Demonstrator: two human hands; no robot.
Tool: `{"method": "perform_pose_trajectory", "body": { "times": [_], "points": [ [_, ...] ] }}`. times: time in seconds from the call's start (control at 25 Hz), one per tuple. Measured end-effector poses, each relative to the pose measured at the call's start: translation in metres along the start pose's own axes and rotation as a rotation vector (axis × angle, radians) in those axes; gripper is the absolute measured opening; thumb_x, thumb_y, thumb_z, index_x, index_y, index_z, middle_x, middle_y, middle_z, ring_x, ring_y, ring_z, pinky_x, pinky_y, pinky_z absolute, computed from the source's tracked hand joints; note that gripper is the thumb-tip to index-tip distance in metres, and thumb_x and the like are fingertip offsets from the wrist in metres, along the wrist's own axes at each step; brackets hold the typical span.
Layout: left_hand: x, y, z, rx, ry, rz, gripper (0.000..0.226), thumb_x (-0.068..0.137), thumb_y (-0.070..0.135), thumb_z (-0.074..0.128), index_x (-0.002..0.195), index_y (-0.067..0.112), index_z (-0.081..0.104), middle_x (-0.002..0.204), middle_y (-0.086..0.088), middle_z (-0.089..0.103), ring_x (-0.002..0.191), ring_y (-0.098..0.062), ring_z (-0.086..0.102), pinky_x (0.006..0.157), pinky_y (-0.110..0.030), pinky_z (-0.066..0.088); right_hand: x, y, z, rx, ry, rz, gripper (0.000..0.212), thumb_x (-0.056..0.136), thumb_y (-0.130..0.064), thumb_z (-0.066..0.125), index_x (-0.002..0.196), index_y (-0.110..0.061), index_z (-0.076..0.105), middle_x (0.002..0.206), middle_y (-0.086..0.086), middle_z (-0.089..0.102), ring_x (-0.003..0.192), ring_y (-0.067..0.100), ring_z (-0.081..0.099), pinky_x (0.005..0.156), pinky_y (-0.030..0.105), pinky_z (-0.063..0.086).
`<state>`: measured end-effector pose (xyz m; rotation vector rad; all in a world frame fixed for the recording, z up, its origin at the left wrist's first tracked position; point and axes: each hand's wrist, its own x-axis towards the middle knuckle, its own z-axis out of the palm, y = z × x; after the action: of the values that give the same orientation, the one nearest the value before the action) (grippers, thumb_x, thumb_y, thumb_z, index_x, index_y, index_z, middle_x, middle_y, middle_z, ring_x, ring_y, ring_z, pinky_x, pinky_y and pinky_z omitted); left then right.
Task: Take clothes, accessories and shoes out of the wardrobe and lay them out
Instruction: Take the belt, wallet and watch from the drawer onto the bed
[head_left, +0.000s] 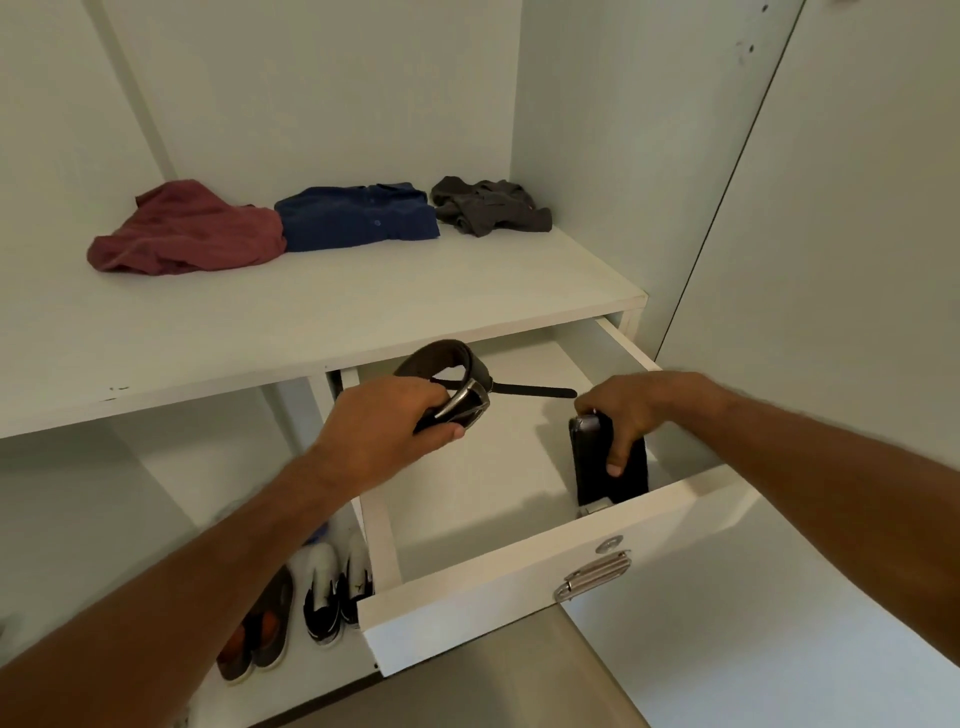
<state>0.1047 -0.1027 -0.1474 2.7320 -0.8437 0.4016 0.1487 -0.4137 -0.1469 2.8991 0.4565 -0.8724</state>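
Reaching over an open white drawer (519, 582), both hands are closed around belts. Nearest, the drawer front carries a metal latch (592, 574), and to its left, on the wardrobe floor, stand a pair of black-and-white shoes (332, 592) and a grey pair with orange insoles (257, 634), partly hidden by the left forearm. The left hand (384, 421) grips a brown belt (441, 358) by its silver buckle, the strap looping up above the drawer with its thin end pointing right. The right hand (623, 405) curls its fingers round a coiled black belt (608, 462) standing on edge in the drawer's front right corner. Farther back, on the shelf (311, 312) above, lie three garments in a row: a maroon shirt (187, 231), touching a folded blue shirt (358, 215), and a dark grey garment (488, 205).
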Motion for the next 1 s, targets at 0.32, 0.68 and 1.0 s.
{"method": "perform_pose_trajectory", "body": {
  "times": [0.32,0.68,1.0],
  "points": [
    [-0.015,0.027,-0.039,-0.383,0.207,-0.018,0.03,0.085,0.05,0.061,0.082,0.021,0.067,0.066,0.006,0.063,0.055,-0.012,0.058,0.049,-0.039,0.048,-0.139,-0.027,0.006,0.501,0.938,0.089,0.048,0.074,-0.048,0.078,0.106,-0.038,0.043,0.094,-0.02,0.061,0.078,0.0,0.061,0.061,0.008,0.047],
    [-0.049,0.175,-0.085,-0.621,0.098,0.389,0.028,0.088,0.05,0.059,0.094,0.025,0.07,0.079,0.007,0.066,0.07,-0.013,0.065,0.059,-0.04,0.053,-0.317,-0.053,0.122,1.105,1.425,0.26,0.034,0.068,-0.049,0.078,0.096,-0.043,0.059,0.088,-0.018,0.068,0.071,0.005,0.067,0.045,0.017,0.052],
    [-0.14,0.38,0.004,-0.654,-0.215,0.584,0.03,0.084,0.054,0.06,0.074,0.026,0.06,0.066,0.008,0.06,0.057,-0.011,0.059,0.05,-0.036,0.048,-0.48,-0.082,0.364,1.457,1.432,0.737,0.043,0.065,-0.048,0.087,0.092,-0.021,0.067,0.077,0.009,0.07,0.062,0.023,0.067,0.05,0.032,0.049]
  ]
}}
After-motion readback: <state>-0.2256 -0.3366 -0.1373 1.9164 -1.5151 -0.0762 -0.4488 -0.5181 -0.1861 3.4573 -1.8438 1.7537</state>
